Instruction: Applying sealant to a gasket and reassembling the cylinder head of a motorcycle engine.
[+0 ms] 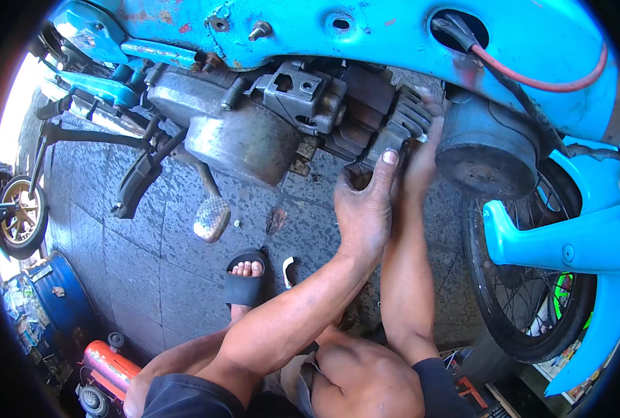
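A finned metal cylinder head (409, 117) sits at the outer end of the motorcycle engine's darker finned cylinder (363, 104). My left hand (367, 202) grips its near side, the dirty thumb pressed along it and the fingers curled mostly out of sight. Along the outer right side of the same part, my right hand (420, 157) is wrapped, its fingertips slightly blurred by motion. Whether the head touches the cylinder all round cannot be made out. Left of them lies the grey engine case (243, 139), with a boxy metal part (303, 96) above the cylinder.
Overhead runs the light blue frame (386, 31), a red cable (547, 85) looping from it. A round black canister (487, 153) hangs right of my hands, near the spoked front wheel (526, 279). A kick pedal (212, 217), a blue drum (66, 289) and a red compressor (111, 369) stand left.
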`<control>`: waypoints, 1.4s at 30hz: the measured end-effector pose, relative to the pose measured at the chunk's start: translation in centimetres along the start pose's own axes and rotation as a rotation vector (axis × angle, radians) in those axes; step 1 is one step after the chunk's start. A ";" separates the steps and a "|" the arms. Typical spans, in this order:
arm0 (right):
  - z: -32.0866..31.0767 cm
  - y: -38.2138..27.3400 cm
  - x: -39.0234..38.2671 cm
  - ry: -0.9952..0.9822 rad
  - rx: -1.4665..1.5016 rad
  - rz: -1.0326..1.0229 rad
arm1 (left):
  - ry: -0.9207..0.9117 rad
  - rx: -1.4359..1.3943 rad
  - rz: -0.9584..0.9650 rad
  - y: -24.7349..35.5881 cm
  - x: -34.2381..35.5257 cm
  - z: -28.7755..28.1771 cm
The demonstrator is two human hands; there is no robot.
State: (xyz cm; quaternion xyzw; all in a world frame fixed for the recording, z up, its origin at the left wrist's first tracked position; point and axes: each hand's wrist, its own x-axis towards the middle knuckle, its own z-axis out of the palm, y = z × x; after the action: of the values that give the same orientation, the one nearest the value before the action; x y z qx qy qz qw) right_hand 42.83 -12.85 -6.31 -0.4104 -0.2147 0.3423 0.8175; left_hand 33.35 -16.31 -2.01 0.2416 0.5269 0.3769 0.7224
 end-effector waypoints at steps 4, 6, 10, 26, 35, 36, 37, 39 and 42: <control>-2.4 1.2 -1.2 0.160 -0.966 0.174 | -0.008 0.108 0.038 0.0 0.8 -0.8; -7.9 2.3 1.6 -0.083 -1.423 -0.740 | -0.151 0.175 0.036 -0.6 1.0 -1.0; -10.6 -1.4 -4.8 0.195 -0.997 -0.171 | -0.559 0.794 0.145 1.2 1.7 -9.2; -17.6 2.7 -15.4 0.110 -1.611 0.266 | 0.440 0.546 -0.284 -3.1 -2.8 -44.4; -15.8 2.2 -17.2 0.122 -1.502 0.313 | 0.241 0.822 -0.113 -2.8 0.7 -43.8; -16.2 1.6 -18.3 0.142 -1.484 0.311 | 0.217 0.847 -0.086 -2.6 1.0 -44.0; -16.7 1.0 -19.8 0.158 -1.463 0.315 | 0.161 0.904 -0.032 -2.5 1.3 -44.0; -18.1 0.0 -21.4 0.190 -1.433 0.296 | 0.065 1.089 0.168 -3.3 2.9 -43.5; -20.8 -1.5 -24.8 0.221 -1.492 0.289 | -0.069 1.378 0.299 -5.1 2.9 -36.3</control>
State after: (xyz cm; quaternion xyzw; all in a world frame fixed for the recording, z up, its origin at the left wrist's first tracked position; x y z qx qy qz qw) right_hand 39.91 -42.66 -18.68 -0.9093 -0.2498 0.1672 0.2878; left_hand 1.07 -18.78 -19.41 0.7258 0.5835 0.0446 0.3618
